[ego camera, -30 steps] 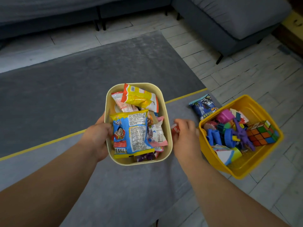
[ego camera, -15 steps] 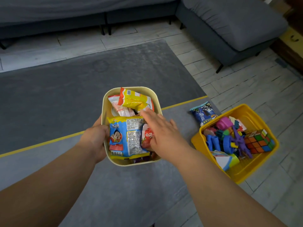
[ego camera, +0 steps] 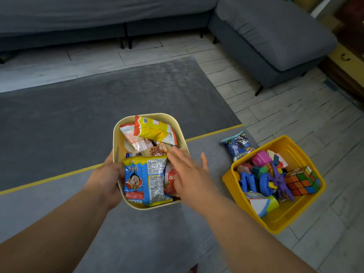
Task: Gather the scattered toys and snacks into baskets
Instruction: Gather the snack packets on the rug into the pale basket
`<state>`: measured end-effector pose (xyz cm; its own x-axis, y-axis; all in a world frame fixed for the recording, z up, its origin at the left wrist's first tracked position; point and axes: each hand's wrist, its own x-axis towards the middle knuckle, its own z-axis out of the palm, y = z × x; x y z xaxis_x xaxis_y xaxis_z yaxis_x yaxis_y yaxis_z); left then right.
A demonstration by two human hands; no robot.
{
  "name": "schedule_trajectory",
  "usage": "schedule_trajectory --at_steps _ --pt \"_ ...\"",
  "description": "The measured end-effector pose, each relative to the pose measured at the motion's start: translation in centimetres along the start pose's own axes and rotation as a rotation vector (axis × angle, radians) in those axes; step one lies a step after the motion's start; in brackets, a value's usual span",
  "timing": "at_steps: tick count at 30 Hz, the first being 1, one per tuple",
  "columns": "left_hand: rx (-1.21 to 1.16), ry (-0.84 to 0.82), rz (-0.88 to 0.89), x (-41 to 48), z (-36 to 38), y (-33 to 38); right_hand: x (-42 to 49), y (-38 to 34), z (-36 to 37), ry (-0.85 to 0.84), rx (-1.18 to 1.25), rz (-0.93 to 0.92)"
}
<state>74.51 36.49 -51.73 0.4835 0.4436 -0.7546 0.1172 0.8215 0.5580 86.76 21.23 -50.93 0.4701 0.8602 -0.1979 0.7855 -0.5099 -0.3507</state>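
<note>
While the left hand [ego camera: 107,180] grips the cream basket [ego camera: 150,115] by its left wall, the right hand [ego camera: 190,174] hovers, fingers straight and spread, over its snacks [ego camera: 144,180]. Right of that hand, a blue snack packet [ego camera: 237,145] lies just beside the yellow basket [ego camera: 279,227].

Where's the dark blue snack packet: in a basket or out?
Out. The dark blue snack packet lies on the grey mat beside the yellow toy basket, outside its rim, and apart from the cream snack basket.
</note>
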Motion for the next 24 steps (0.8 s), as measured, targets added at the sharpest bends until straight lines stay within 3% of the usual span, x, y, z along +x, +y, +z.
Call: schedule_trajectory --at_steps 3,4,8,12,16,24 --pt "-0.045 -0.013 0.016 0.1 1.2 -0.4 2.0 3.1 -3.1 0.347 0.159 0.085" --pt "-0.062 -0.017 0.023 0.3 1.7 -0.3 3.2 4.7 -4.2 0.387 0.178 0.149" --pt "-0.126 0.024 0.059 1.4 4.0 -0.4 7.7 12.9 -6.8 0.147 0.098 0.524" --pt "-0.148 0.040 0.079 2.5 6.6 -0.6 9.5 19.7 -6.6 -0.095 0.053 0.746" --pt "-0.131 0.066 0.081 3.8 8.6 -1.2 10.5 23.2 -5.1 -0.258 -0.065 0.805" --pt "-0.089 0.069 0.057 4.9 11.0 -1.2 12.0 24.7 -2.2 -0.412 -0.121 0.831"
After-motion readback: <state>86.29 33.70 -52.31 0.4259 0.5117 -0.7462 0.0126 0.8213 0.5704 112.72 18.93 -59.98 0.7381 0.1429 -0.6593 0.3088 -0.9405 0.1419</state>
